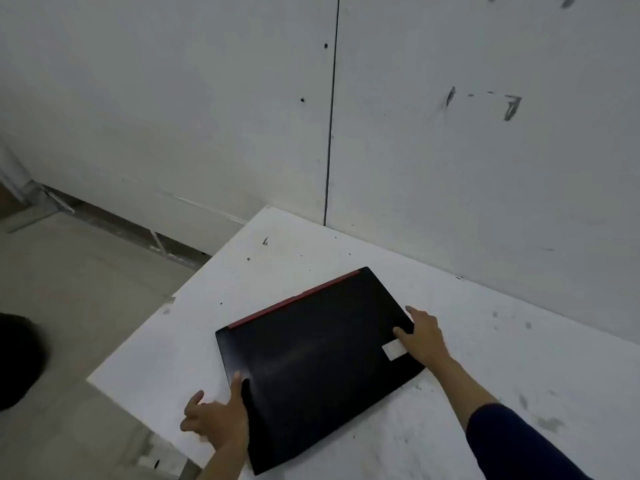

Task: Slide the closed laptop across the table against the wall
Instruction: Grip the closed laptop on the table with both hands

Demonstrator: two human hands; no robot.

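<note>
A closed black laptop (318, 365) with a red strip along its far edge lies flat on the white table (485, 341), turned at an angle. A gap of bare table separates it from the wall (450, 168). My left hand (218, 415) rests against the laptop's near left edge, thumb along the edge and fingers spread on the table. My right hand (420, 336) lies on the lid's right corner, by a small white sticker (394, 350), fingers apart.
The table's left edge drops to a grey floor (86, 289). A dark object (17, 358) sits at the far left on the floor. The white wall has a vertical seam (330, 133) and smudges. The table surface is scuffed.
</note>
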